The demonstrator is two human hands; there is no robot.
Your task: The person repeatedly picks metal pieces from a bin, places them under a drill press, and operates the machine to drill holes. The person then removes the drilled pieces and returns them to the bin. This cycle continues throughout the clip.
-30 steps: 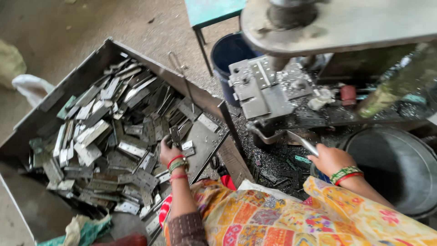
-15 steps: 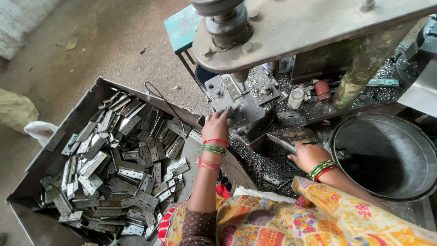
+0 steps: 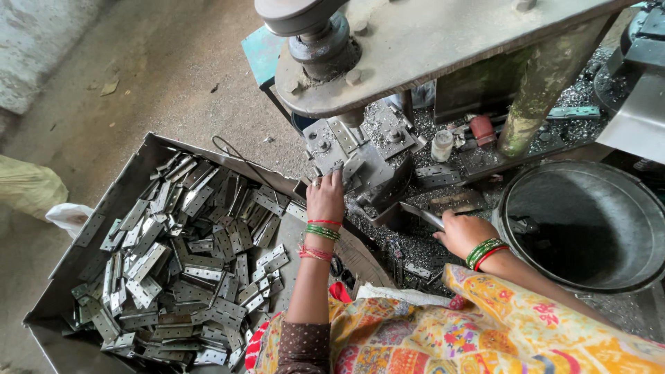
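1. While the left hand (image 3: pixel 325 199) rests at the press die (image 3: pixel 360 163), its fingers are curled, pinching or pressing a small metal plate against the die face; the plate itself is mostly hidden under the fingertips, so I cannot tell its exact seat.
2. The right hand (image 3: pixel 463 232) is closed around a thin flat metal tool (image 3: pixel 422 216), tip pointing toward the die.
3. Change since a second ago: the left hand was down in the metal tray (image 3: pixel 90 277) among the hinge plates (image 3: pixel 194 256); now it is up at the die, well apart from the pile. Judged from this, a fresh plate has been carried to the press.
4. Half a second ago the left hand was already near the die; now it touches it.
5. The right hand has barely shifted, staying beside the die, between it and the round dark tub (image 3: pixel 589 228).
6. The press head (image 3: pixel 318 34) sits above the die.
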